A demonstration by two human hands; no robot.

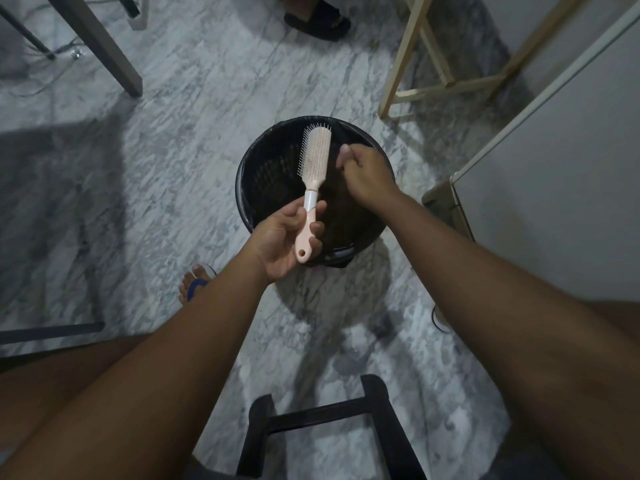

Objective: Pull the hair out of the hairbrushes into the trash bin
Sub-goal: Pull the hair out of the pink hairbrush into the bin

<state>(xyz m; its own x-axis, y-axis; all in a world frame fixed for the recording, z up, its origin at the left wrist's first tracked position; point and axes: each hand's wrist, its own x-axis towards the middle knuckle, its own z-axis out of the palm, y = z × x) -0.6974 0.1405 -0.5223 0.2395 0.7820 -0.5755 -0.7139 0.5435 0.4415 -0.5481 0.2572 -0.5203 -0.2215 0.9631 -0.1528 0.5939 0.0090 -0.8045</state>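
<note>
Centre of frame: pale pink plastic hairbrush with white collar (317, 157), head up, held over round black perforated trash bin (263, 174) on grey marble floor (173, 150). Left hand (284, 237): grip closed round brush handle. Right hand (367, 174): just right of brush head, grip curled tight; hair between fingertips too small to tell.

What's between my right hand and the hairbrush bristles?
Head view: a bare gap between right hand and hairbrush, with only the trash bin's dark interior below.

Dim, flat light with soft grey shadows on the floor (207, 98), wide-angle bending at edges, slight softness throughout
</note>
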